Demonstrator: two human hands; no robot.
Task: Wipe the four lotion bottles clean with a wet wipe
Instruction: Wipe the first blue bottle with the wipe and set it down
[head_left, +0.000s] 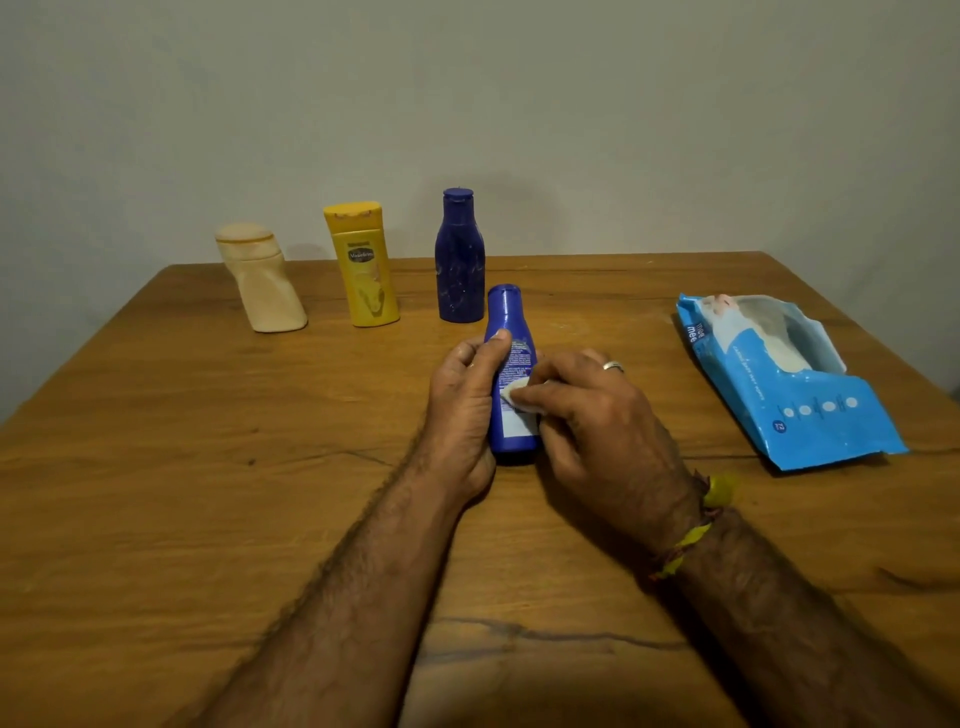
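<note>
Two hands at the near middle of the wooden table (156, 467). Left hand (465, 410) curled round the blue bottle (511, 364), thumb laid along its upper side. Right hand (592, 410), ring on one finger and yellow thread band at the wrist, pinching a small folded white wet wipe (514, 395) and pressing it against the bottle's printed label. Bottle held just above the table between both hands, long axis running near to far, cap pointing away toward the wall, base toward the person.

To the right, well apart from the hands, one blue wipes pack (789, 379) lying flat, its top torn open.

Farther back, three more bottles standing in a row near the far edge: dark blue bottle (460, 260) just beyond the held one, yellow bottle (363, 265) left of it, cream bottle (262, 280) leftmost, leaning in shape. Four bottles in all; one wipe; one pack.
</note>
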